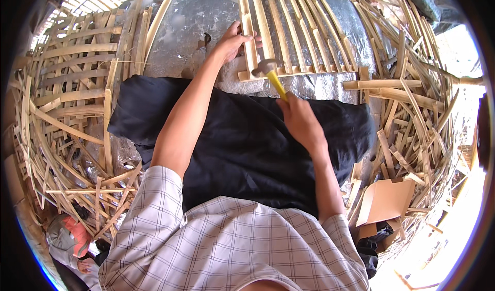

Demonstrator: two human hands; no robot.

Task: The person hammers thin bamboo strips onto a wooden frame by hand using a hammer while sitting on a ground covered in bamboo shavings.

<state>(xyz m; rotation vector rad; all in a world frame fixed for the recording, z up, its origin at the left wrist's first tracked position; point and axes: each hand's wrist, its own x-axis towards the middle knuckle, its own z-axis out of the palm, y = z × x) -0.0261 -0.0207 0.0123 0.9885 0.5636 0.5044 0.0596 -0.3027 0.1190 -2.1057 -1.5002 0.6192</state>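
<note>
A hammer with a yellow handle is gripped in my right hand. Its dark metal head sits over the left end of a bamboo crosspiece, close to the foot of the leftmost slat; whether it touches I cannot tell. My left hand has its fingers wrapped round that bamboo slat, a little above the crosspiece. Several more slats run side by side away from me, their near ends at the crosspiece.
A woven bamboo panel stands at the left, with loose strips below it. Split bamboo pieces lie heaped at the right, beside an open cardboard box. Black cloth covers my lap. Another person sits at the lower left.
</note>
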